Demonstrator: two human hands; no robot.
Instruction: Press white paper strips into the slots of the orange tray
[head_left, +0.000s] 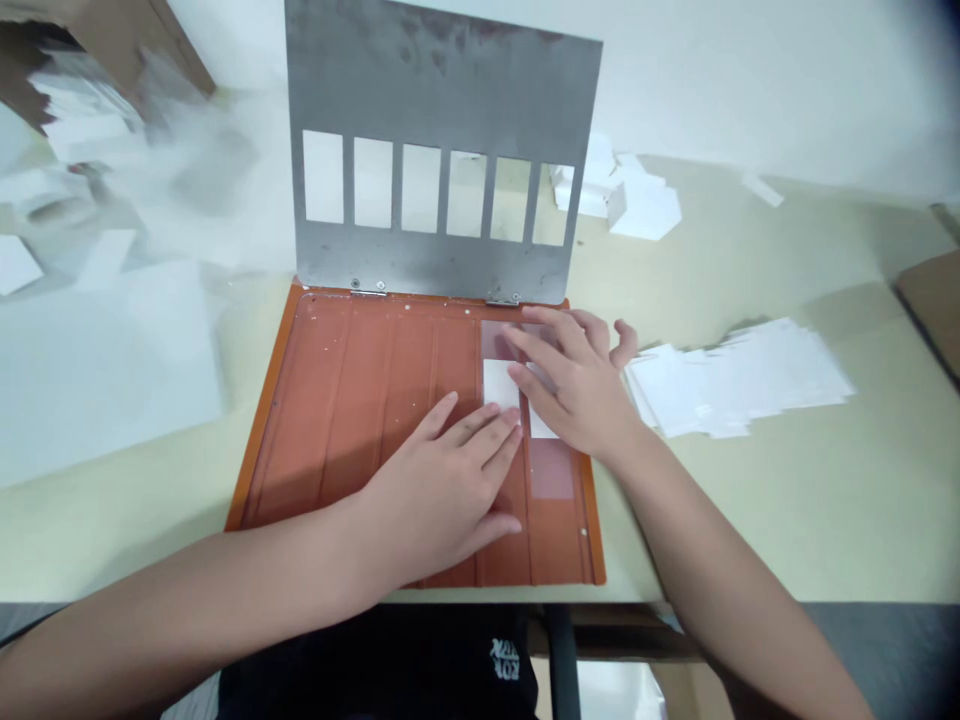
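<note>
An orange-brown grooved board lies in front of me, with a hinged grey metal plate raised at its far edge. The plate has a row of several rectangular cut-outs. Toward the board's right side, a white card rests on a clear film strip, partly under my fingers. My left hand lies flat, fingertips on the card's near end. My right hand is spread, its fingertips near the card's far end. Beneath it, a second white card sits on another film strip, partly hidden.
Right of the board lies a fanned stack of white cards. Behind the plate are more white pieces. At left are a pale sheet, crumpled clear plastic and a cardboard box. A brown object stands at far right.
</note>
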